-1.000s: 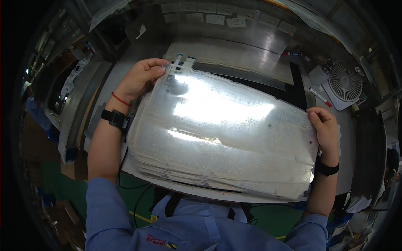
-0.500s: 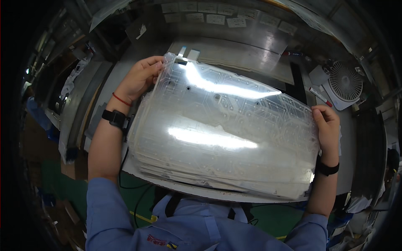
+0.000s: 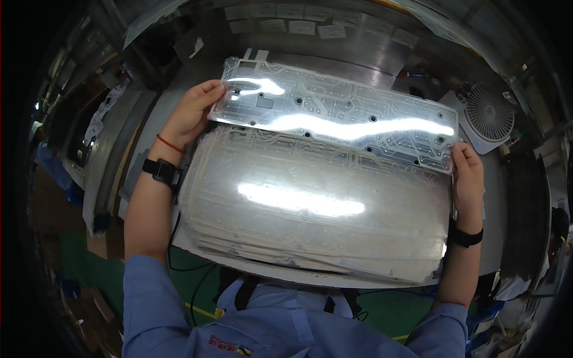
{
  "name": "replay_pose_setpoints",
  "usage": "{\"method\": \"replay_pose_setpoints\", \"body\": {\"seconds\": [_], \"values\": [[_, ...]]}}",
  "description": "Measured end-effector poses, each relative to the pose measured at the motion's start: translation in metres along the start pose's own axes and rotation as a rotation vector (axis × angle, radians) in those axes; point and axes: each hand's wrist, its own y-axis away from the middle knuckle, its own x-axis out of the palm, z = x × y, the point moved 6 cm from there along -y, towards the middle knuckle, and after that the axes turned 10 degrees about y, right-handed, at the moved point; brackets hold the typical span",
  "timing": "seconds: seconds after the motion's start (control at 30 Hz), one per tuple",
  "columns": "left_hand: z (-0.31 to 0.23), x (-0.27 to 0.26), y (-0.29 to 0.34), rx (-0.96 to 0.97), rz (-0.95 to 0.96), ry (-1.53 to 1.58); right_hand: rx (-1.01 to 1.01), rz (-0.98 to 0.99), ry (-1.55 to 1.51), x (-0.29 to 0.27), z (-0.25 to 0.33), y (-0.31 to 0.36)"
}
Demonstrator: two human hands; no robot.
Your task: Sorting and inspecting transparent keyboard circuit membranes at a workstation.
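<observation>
A clear plastic keyboard membrane sheet (image 3: 340, 98) with printed circuit traces and dark round holes is stretched between my hands. My left hand (image 3: 198, 108) pinches its left end, thumb and fingers closed on the edge. At the lower right corner my right hand (image 3: 469, 169) grips the other end. Two short flat tails (image 3: 256, 55) stick up from the sheet's upper left. Glare hides part of the traces. Nearer to me lies a thick stack of similar clear sheets (image 3: 310, 238), its front layers uneven; the held sheet covers or borders its far edge.
A white round fan (image 3: 489, 114) stands at the right rear. One marker (image 3: 412, 74) lies behind the held sheet. Paper labels (image 3: 303, 28) line the back panel. The worktable's front edge (image 3: 256, 268) curves below the stack, and a black cable (image 3: 192, 268) hangs at its left.
The held membrane sheet has moved away from me, off most of the stack, and its whole outline now shows. Both hands keep their grip; the left has shifted slightly left.
</observation>
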Motion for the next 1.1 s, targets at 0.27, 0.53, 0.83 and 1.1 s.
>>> {"method": "replay_pose_setpoints", "body": {"seconds": [0.27,0.53,0.83,1.1], "values": [[-0.006,-0.013,-0.002,0.147,0.083,0.027,-0.052,-0.113,-0.068,-0.005,0.013,0.004],[-0.01,0.004,0.003,0.135,0.105,0.028,-0.045,-0.093,-0.057,0.009,0.023,0.007],[0.002,0.007,0.003,-0.076,0.151,0.052,0.002,-0.024,-0.017,-0.001,0.005,0.003],[0.0,0.012,0.007,-0.086,0.171,-0.076,0.002,-0.021,-0.006,0.0,0.005,0.002]]}}
